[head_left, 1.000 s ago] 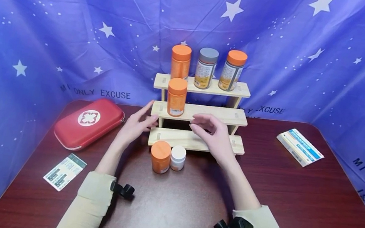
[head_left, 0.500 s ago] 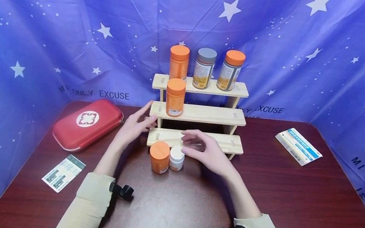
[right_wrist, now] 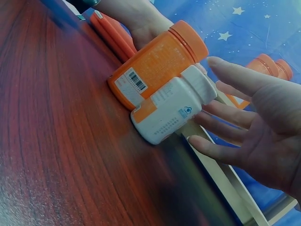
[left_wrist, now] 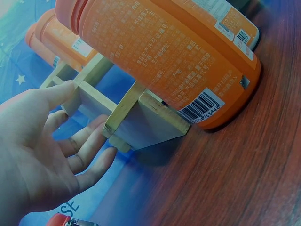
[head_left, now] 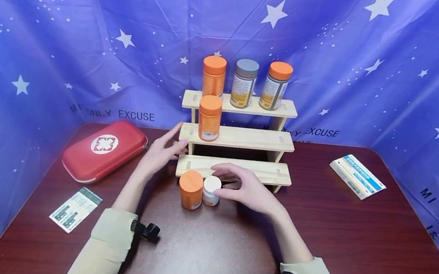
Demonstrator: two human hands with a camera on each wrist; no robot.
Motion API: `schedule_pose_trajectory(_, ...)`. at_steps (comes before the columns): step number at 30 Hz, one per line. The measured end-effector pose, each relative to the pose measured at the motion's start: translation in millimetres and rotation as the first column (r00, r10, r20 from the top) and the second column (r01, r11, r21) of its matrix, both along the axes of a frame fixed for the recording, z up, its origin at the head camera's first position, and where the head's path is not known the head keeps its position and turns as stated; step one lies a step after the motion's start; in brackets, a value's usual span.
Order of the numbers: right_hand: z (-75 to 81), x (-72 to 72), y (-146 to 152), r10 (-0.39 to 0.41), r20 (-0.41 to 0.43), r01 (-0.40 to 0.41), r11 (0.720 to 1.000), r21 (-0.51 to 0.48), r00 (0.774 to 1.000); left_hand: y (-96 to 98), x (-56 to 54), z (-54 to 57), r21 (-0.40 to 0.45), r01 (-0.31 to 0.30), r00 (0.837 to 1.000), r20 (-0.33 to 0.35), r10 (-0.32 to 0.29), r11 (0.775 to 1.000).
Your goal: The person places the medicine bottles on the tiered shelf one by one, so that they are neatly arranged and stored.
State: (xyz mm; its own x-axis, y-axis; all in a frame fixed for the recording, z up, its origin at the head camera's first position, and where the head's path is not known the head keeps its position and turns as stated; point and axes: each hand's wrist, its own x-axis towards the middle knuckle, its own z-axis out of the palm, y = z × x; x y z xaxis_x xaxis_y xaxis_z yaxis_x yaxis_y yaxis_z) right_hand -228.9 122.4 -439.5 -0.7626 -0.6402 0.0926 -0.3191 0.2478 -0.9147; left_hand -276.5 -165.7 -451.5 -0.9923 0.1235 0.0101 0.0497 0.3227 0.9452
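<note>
A small white pill bottle stands on the table beside a larger orange bottle, both in front of the three-tier wooden shelf. My right hand reaches around the white bottle from the right. In the right wrist view, its thumb and fingers are spread on either side of the white cap, with a gap at the thumb. My left hand is at the shelf's left end; in the left wrist view its loosely bent fingers meet the edge of the wood.
Another orange bottle stands on the middle tier. The top tier holds an orange bottle, a grey-capped one and an orange-capped one. A red case and a card lie left, a medicine box right.
My right hand has come down from in front of the middle tier to the white pill bottle, moving left and nearer. The left hand stays at the shelf's end.
</note>
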Motion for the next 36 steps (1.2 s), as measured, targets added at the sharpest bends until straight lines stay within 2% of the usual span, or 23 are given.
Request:
schedule_pose_trajectory(13, -4.4, -1.7, -1.0, 0.039, -0.053, -0.036, 0.998, 0.048, 0.998, 0.2, 0.9, 0.9, -0.01, -0.001, 1.0, 0.0, 0.001, 1.0)
schedule_pose_trajectory(27, -9.4, 1.3, -7.4, -0.026, -0.177, 0.049, 0.991, 0.128, 0.984, 0.7, 2.3, 2.5, -0.02, -0.001, 1.0, -0.011, 0.001, 1.0)
schedule_pose_trajectory(36, -9.8, 2.3, -8.0, -0.033, -0.173, 0.055, 0.991, 0.125, 0.984, 0.3, 1.8, 1.9, -0.022, -0.001, 1.0, -0.015, 0.001, 1.0)
